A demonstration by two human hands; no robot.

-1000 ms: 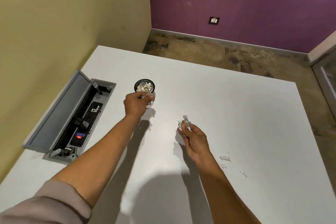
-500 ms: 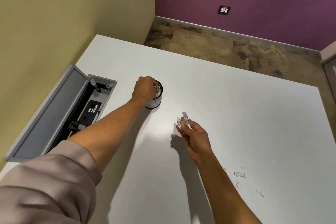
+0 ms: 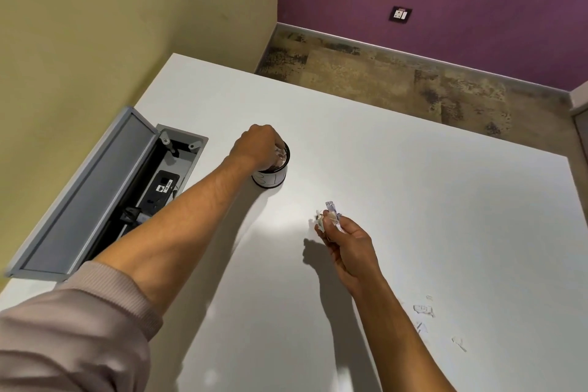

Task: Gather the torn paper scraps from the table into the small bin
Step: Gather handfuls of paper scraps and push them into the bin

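Left hand (image 3: pixel 259 146) pressing fist-closed into small bin (image 3: pixel 270 177), contents of grip hidden. Right hand (image 3: pixel 345 240) pinching paper scraps (image 3: pixel 331 215). Loose scraps (image 3: pixel 423 309) lying on table (image 3: pixel 413 200): light, flimsy, needing fingertip pinch at edges.

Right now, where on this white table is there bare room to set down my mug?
The widest bare patch is the white table's far right half, beyond the small round bin and right hand. It is crowded by the open grey cable box, around the left hand at the bin, and near the torn paper scraps.
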